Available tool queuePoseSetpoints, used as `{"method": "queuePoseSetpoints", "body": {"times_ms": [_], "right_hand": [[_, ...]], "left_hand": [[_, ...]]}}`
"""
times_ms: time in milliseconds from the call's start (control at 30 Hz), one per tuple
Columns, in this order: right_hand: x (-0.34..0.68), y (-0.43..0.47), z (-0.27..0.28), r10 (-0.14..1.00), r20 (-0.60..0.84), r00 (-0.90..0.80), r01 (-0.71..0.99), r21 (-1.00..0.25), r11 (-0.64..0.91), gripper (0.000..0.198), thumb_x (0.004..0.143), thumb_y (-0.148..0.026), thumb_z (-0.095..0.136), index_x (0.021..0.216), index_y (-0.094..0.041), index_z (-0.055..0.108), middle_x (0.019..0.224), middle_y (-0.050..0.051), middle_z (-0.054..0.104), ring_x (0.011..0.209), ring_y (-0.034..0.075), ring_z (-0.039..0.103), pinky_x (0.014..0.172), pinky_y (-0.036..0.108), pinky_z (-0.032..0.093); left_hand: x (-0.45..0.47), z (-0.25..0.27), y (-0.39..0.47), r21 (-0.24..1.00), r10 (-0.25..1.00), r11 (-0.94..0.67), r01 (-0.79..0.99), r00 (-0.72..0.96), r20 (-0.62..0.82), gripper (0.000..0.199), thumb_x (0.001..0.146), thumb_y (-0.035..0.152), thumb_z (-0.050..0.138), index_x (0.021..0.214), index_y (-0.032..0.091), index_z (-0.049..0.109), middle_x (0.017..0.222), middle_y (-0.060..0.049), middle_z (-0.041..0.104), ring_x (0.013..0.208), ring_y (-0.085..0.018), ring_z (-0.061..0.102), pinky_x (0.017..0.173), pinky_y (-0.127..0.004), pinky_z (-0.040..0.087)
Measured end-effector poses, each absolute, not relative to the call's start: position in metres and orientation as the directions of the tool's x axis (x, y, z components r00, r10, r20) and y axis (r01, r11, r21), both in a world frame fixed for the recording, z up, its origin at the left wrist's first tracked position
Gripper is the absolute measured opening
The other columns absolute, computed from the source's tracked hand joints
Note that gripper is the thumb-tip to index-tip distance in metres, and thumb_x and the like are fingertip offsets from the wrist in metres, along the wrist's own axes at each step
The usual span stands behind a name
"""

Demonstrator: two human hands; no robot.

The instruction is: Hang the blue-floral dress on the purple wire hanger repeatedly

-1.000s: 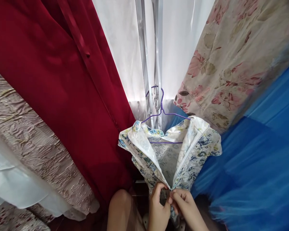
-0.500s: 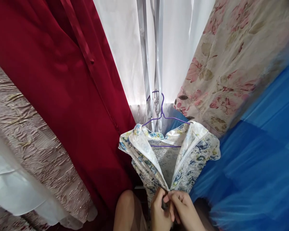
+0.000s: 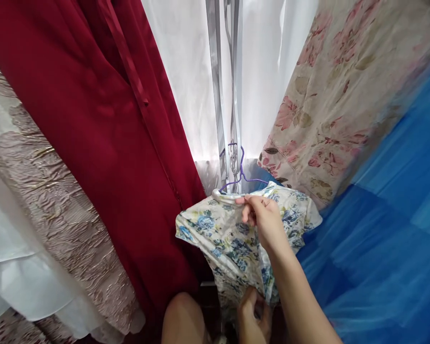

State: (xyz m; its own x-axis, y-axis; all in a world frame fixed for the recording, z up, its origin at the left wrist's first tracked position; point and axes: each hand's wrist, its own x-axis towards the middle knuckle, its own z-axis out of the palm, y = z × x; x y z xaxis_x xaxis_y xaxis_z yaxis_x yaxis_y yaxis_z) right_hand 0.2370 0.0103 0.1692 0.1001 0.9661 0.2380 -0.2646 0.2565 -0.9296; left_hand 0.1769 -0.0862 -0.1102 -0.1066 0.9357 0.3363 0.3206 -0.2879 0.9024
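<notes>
Clothes shop or wardrobe, unclear: red garment (image 3: 103, 138), blue fabric (image 3: 383, 229), flowered garment (image 3: 232, 239) on hanger (image 3: 242, 174).

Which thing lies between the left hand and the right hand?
In the head view, the blue-flowered garment spans from right hand down to left hand.

A purple hanger (image 3: 242, 175) carries the floral garment (image 3: 232, 239), draped over both hanger arms. Glossy strips (image 3: 214, 57) extend upward beside the hanger's hook; whether they support the hook cannot be determined.
</notes>
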Motion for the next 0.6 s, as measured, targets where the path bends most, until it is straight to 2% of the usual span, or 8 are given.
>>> {"method": "queuePoseSetpoints", "body": {"times_ms": [133, 233, 333, 400, 433, 500, 533, 600], "right_hand": [[0.237, 0.005, 0.163, 0.963, 0.249, 0.098, -0.245, -0.932, 0.266, 0.033, 0.085, -0.04, 0.057, 0.08, -0.011, 0.072, 0.041, -0.003, 0.057, 0.035, 0.007, 0.035, 0.039, 0.02, 0.025], [0.24, -0.005, 0.148, 0.964, 0.257, 0.071, -0.214, -0.94, 0.266, 0.035, 0.088, -0.044, 0.054, 0.083, -0.013, 0.071, 0.043, -0.003, 0.058, 0.036, 0.007, 0.038, 0.04, 0.02, 0.028], [0.244, -0.014, 0.141, 0.966, 0.254, 0.053, -0.169, -0.951, 0.259, 0.038, 0.089, -0.047, 0.054, 0.081, -0.013, 0.07, 0.043, -0.002, 0.057, 0.036, 0.008, 0.039, 0.04, 0.021, 0.03], [0.246, -0.019, 0.144, 0.964, 0.262, 0.041, -0.137, -0.954, 0.266, 0.038, 0.089, -0.047, 0.054, 0.08, -0.013, 0.069, 0.042, -0.003, 0.056, 0.036, 0.008, 0.039, 0.04, 0.022, 0.03], [0.246, -0.021, 0.147, 0.961, 0.273, 0.032, -0.125, -0.953, 0.275, 0.037, 0.09, -0.046, 0.054, 0.08, -0.014, 0.069, 0.042, -0.003, 0.056, 0.036, 0.009, 0.039, 0.041, 0.022, 0.03], [0.247, -0.024, 0.153, 0.953, 0.303, 0.015, -0.109, -0.947, 0.303, 0.036, 0.09, -0.044, 0.053, 0.079, -0.014, 0.069, 0.041, -0.003, 0.055, 0.037, 0.009, 0.04, 0.042, 0.022, 0.032], [0.248, -0.025, 0.155, 0.948, 0.317, 0.013, -0.103, -0.943, 0.316, 0.035, 0.091, -0.043, 0.053, 0.079, -0.014, 0.069, 0.041, -0.003, 0.054, 0.037, 0.009, 0.041, 0.042, 0.022, 0.032], [0.249, -0.025, 0.157, 0.941, 0.337, 0.01, -0.089, -0.937, 0.337, 0.033, 0.091, -0.041, 0.053, 0.078, -0.015, 0.068, 0.041, -0.004, 0.054, 0.037, 0.009, 0.04, 0.043, 0.022, 0.032]], "left_hand": [[0.178, -0.122, -0.088, 0.922, 0.934, -0.266, 0.282, -0.159, 0.318, 0.016, 0.079, 0.022, 0.062, 0.065, 0.019, 0.054, 0.061, 0.0, 0.054, 0.059, -0.017, 0.052, 0.061, -0.027, 0.04], [0.163, -0.099, -0.08, 0.917, 0.908, -0.341, 0.207, -0.181, 0.378, 0.021, 0.088, 0.033, 0.056, 0.074, 0.019, 0.063, 0.07, -0.003, 0.059, 0.063, -0.019, 0.056, 0.061, -0.028, 0.043], [0.14, -0.036, -0.061, 0.892, 0.87, -0.413, 0.184, -0.211, 0.447, 0.017, 0.091, 0.033, 0.058, 0.088, 0.019, 0.068, 0.082, -0.006, 0.065, 0.074, -0.02, 0.062, 0.068, -0.028, 0.049], [0.128, 0.021, -0.045, 0.857, 0.831, -0.483, 0.179, -0.214, 0.513, 0.02, 0.094, 0.029, 0.056, 0.107, 0.02, 0.068, 0.101, -0.008, 0.068, 0.093, -0.021, 0.064, 0.082, -0.029, 0.05], [0.123, 0.049, -0.037, 0.82, 0.799, -0.542, 0.182, -0.19, 0.57, 0.026, 0.095, 0.028, 0.054, 0.118, 0.021, 0.066, 0.105, -0.008, 0.068, 0.096, -0.021, 0.064, 0.085, -0.029, 0.05], [0.118, 0.099, -0.021, 0.734, 0.738, -0.652, 0.191, -0.064, 0.672, 0.035, 0.097, 0.024, 0.051, 0.131, 0.024, 0.06, 0.1, -0.006, 0.067, 0.089, -0.018, 0.063, 0.084, -0.028, 0.05], [0.117, 0.118, -0.014, 0.709, 0.726, -0.675, 0.203, 0.017, 0.687, 0.033, 0.097, 0.023, 0.051, 0.129, 0.025, 0.061, 0.102, -0.006, 0.067, 0.089, -0.017, 0.063, 0.083, -0.027, 0.05], [0.12, 0.142, -0.005, 0.682, 0.712, -0.696, 0.224, 0.092, 0.696, 0.023, 0.096, 0.022, 0.053, 0.114, 0.023, 0.068, 0.098, -0.004, 0.067, 0.087, -0.016, 0.063, 0.078, -0.025, 0.049]]}}
